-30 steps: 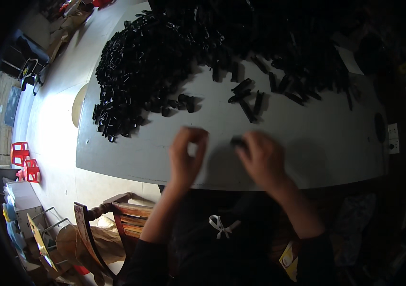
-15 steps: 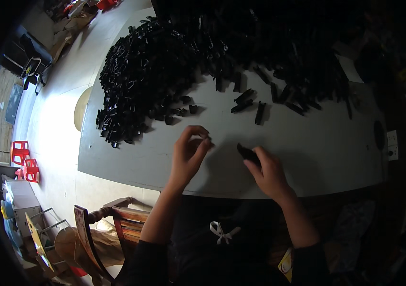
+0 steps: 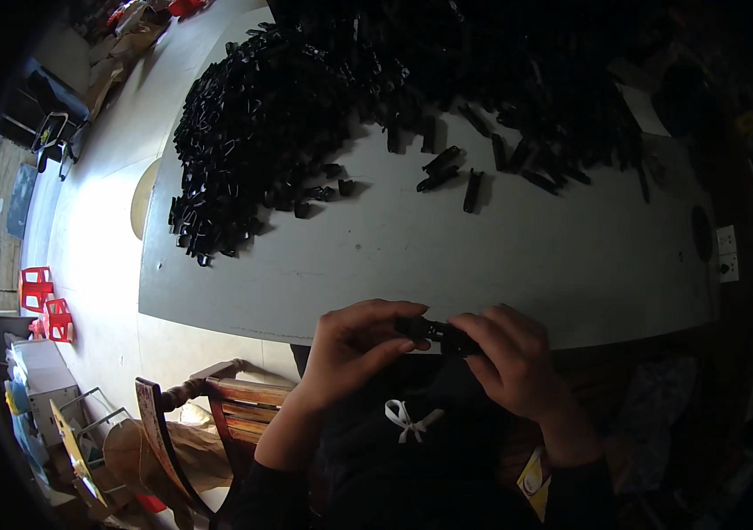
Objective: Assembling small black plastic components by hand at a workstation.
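Note:
Just over the near edge of the grey table (image 3: 323,261), my two hands meet. My left hand (image 3: 350,346) pinches a small black piece (image 3: 412,328) between thumb and fingers. My right hand (image 3: 518,360) is wrapped round a longer black plastic part (image 3: 456,338), its end against the small piece; whether they are joined I cannot tell. Beyond my hands, a large heap of small, shiny black pieces (image 3: 244,150) covers the far left of the table. Several long black parts (image 3: 474,192) lie loose at the middle and right.
A wooden chair (image 3: 244,406) stands at the table's near left corner. Red stools (image 3: 58,320) and boxes (image 3: 43,371) are on the floor further left. A white wall socket (image 3: 727,254) is at the right. The far right is very dark.
Both hands have drawn back toward me, from above the table to its near edge, and come together. The black parts in them now meet end to end.

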Tool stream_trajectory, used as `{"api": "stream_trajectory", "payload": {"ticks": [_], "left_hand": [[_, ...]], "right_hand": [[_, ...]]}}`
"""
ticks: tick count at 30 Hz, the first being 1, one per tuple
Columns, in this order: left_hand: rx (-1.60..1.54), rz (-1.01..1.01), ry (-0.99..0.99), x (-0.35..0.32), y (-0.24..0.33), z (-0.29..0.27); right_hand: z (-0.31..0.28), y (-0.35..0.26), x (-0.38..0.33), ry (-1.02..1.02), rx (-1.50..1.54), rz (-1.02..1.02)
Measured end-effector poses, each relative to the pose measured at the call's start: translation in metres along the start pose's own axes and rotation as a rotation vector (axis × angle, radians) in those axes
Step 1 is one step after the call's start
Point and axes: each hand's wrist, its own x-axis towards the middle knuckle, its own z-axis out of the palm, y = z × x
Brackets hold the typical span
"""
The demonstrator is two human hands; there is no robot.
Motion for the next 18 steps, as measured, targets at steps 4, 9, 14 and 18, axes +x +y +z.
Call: {"api": "stream_trajectory", "payload": {"ticks": [4, 9, 14, 18], "left_hand": [[0.353, 0.109, -0.077, -0.003, 0.005, -0.005], [0.442, 0.289, -0.15, 0.0, 0.008, -0.003], [-0.061, 0.201, -0.25, -0.013, -0.01, 0.018], [-0.053, 0.303, -0.369, -0.011, -0.019, 0.016]], "right_hand": [[-0.005, -0.005, 0.0, -0.047, -0.022, -0.004], [0.001, -0.003, 0.003, -0.042, 0.01, -0.158], [0.035, -0.017, -0.005, -0.08, 0.003, -0.271], [0.044, -0.01, -0.007, 0.005, 0.009, -0.411]]}}
